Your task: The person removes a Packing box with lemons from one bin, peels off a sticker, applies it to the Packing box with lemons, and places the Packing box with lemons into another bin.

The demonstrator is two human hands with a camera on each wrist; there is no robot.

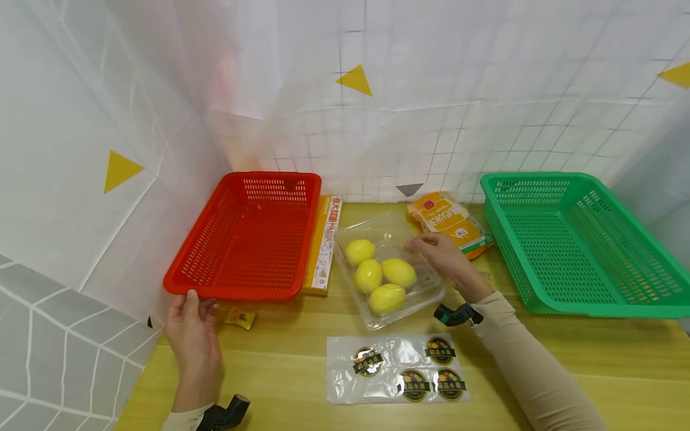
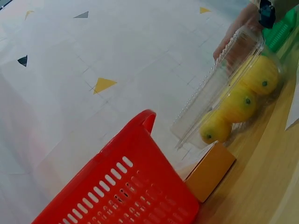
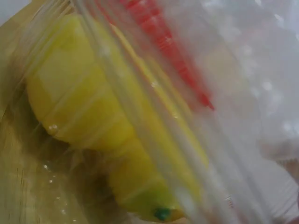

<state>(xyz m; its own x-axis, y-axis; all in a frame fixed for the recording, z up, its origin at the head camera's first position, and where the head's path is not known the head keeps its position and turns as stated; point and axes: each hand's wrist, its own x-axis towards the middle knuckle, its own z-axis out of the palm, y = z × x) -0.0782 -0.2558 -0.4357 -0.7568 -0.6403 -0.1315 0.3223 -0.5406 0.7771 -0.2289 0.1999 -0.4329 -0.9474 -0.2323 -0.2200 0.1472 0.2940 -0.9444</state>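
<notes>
A clear plastic clamshell box [image 1: 389, 226] with several yellow lemons [image 1: 399, 273] inside sits tilted in the middle of the table. My right hand [image 1: 450, 263] pinches its right edge with thumb and fingers. Seen from the left wrist, the box's lid [image 2: 201, 100] stands close over the lemons [image 2: 239, 103]. To the left, my left hand [image 1: 195, 338] is at the front rim of a red plastic basket [image 1: 237, 294], thumb up against the rim and curled fingers below it. The right wrist view is filled by lemons [image 3: 79, 88] behind blurred clear plastic.
An orange and white pasta box [image 1: 323, 242] lies along the red basket's right side. Behind my right hand is an orange packet [image 1: 444, 220]; a green basket [image 1: 530, 293] stands at the right. A sheet of round stickers [image 1: 393, 365] and a small yellow packet [image 1: 240, 318] lie nearer.
</notes>
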